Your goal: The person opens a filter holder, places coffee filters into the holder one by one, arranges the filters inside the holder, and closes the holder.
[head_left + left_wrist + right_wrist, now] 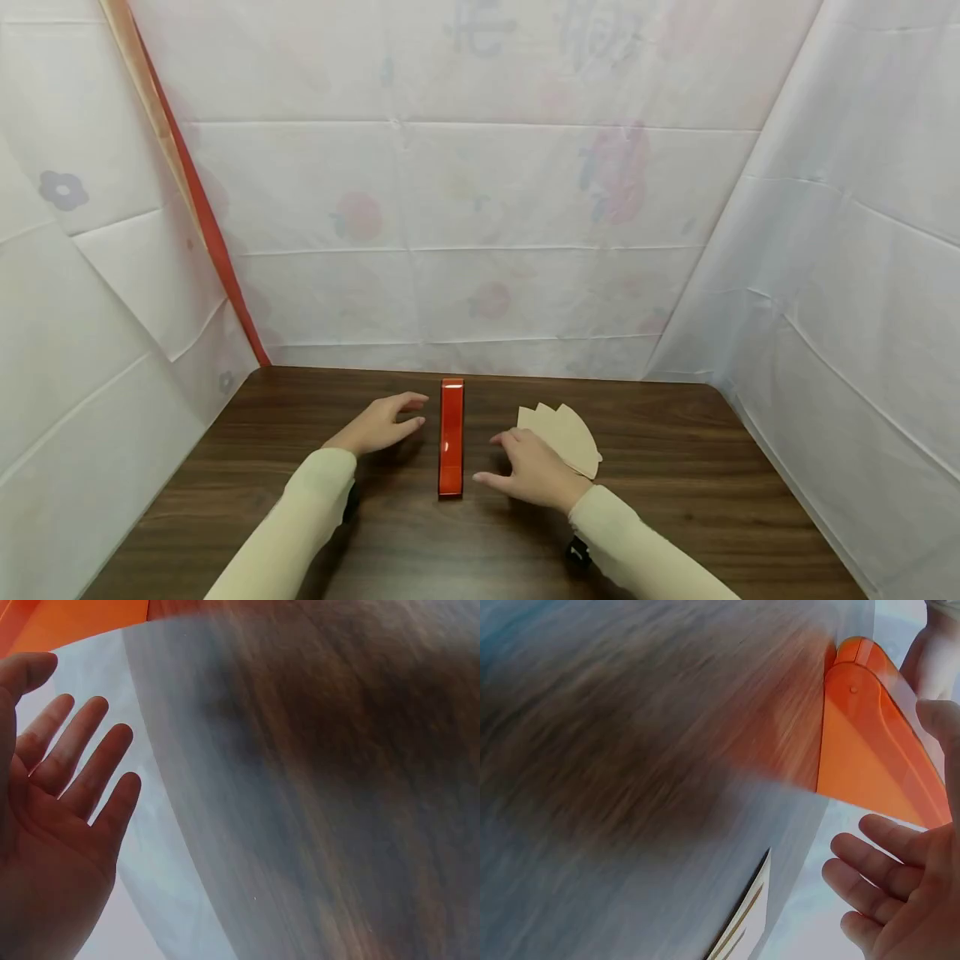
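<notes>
My two bare hands are over a dark wood-grain desk [697, 483], with a glossy orange-red holder [452, 442] between them. From above, the holder is a narrow strip pointing away from me, its far end close to the desk's back edge, a little nearer the back left corner than the back right. The right wrist view shows its side as a broad wedge with a rounded tip.

My left hand [382, 423] is just beside the holder, on the side of the desk's left edge. Its fingers are loosely spread, the thumb well apart from them, and it holds nothing. My right hand [536, 468] is on the other side, its fingers gently bent, thumb apart, also holding nothing. Both hands are clear of the holder.

A fan of overlapping cream paper sheets [570, 437] lies toward the desk's right edge, partly hidden by my right hand; I cannot tell whether my palm touches it. Pale sleeves [300, 508] cover my forearms. Beyond the back edge hangs a whitish curtain [465, 183] with faint fruit prints.
</notes>
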A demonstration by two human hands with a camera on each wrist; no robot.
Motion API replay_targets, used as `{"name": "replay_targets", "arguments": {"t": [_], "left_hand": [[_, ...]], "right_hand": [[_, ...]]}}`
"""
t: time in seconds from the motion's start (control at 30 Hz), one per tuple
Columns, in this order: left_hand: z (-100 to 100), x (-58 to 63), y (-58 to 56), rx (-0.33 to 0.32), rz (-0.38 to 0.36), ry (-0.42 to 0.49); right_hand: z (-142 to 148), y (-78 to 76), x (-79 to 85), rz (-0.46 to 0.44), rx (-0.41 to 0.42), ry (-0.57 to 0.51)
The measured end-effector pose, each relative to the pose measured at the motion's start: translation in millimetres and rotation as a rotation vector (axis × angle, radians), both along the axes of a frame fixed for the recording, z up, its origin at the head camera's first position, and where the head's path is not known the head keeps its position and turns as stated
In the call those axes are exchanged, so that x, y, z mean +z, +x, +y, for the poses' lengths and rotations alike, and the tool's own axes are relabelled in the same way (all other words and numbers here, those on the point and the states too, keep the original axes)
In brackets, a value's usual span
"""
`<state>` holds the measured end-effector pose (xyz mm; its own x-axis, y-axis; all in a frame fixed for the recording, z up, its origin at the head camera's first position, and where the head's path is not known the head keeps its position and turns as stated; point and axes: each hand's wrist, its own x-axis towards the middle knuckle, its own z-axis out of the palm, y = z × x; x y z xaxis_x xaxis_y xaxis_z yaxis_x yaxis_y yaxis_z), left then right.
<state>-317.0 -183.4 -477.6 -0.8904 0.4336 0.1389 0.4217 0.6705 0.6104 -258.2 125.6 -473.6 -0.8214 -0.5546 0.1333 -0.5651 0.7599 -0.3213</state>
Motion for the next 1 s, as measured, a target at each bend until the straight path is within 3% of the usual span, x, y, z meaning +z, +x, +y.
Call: {"name": "replay_targets", "arguments": {"t": [0.4, 1.0], "left_hand": [[11.0, 1.3, -7.5, -0.005, -0.028, 0.018], [20.6, 4.4, -13.9, -0.107, -0.072, 0.043]], "right_hand": [[-26.5, 4.1, -1.4, 0.018, -0.002, -0.022], [-55.3, 5.5, -4.7, -0.063, -0.118, 0.012]]}}
